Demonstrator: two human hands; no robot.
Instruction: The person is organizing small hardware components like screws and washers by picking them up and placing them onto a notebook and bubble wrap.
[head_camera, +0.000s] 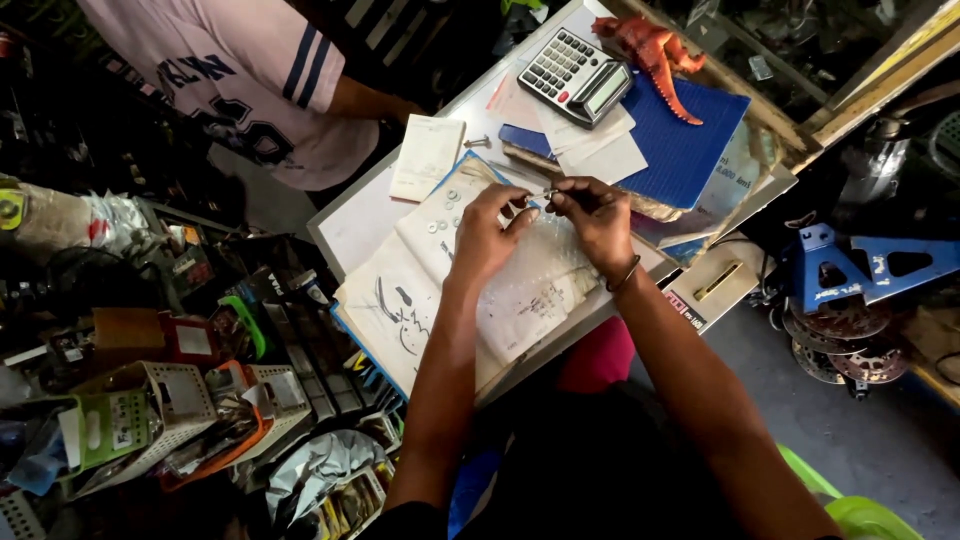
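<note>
Right now we are pinching a small bolt (547, 194) between the fingertips of our left hand (487, 235) and right hand (600, 222), just above the open notebook (420, 290). Several washers (447, 210) are lying loose on the notebook's upper page, seemingly not yet fitted. A calculator (575, 75) is sitting beyond the notebook.

Colours on my counter

Orange dinosaur (655, 50) lies on a blue book (690, 140); grey calculator (575, 75) has one red key; my open ledger (440, 290) is white with black scribbles; silver washers (445, 210).
</note>
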